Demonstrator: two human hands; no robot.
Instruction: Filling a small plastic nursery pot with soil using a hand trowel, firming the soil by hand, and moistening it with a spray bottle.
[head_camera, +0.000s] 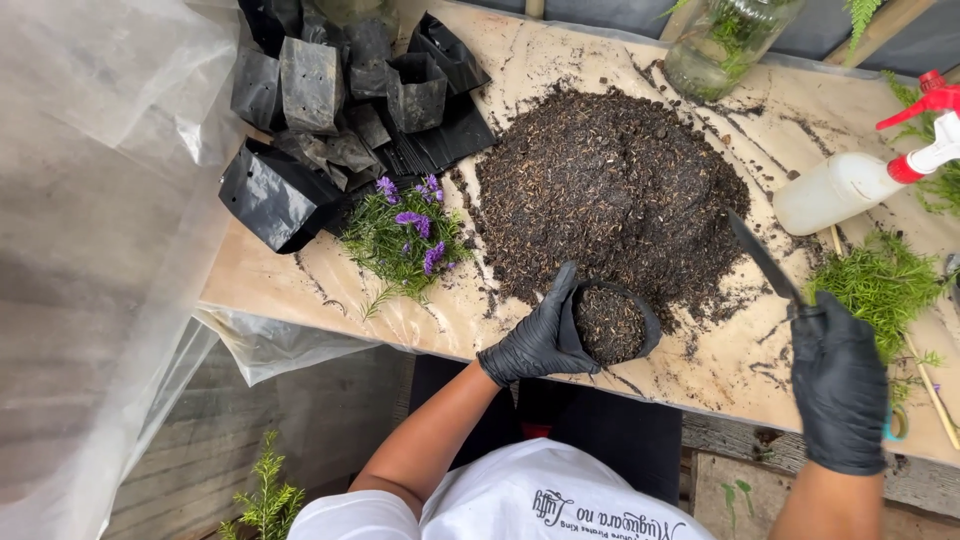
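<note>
Between left hand (535, 345) fingers (562, 290), soil-filled black bag (610, 322), right hand (838, 395) gripping trowel (765, 262)

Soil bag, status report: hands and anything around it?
Left hand grips soil-filled black bag. Right hand holds dark blade. Soil heap directly behind bag.

Empty black grow bags (330, 90) beside purple-flowered cuttings (405, 240); spray bottle (860, 175), glass jar (725, 40) far right.

A potting bench, probably in a plant nursery or garden shed

A soil heap (610, 190) tops the covered table (300, 280); left of it lie black grow bags (310, 85) and purple-flowered cuttings (405, 235), right a spray bottle (860, 170), and clear plastic sheeting (90, 250) hangs far left.
</note>
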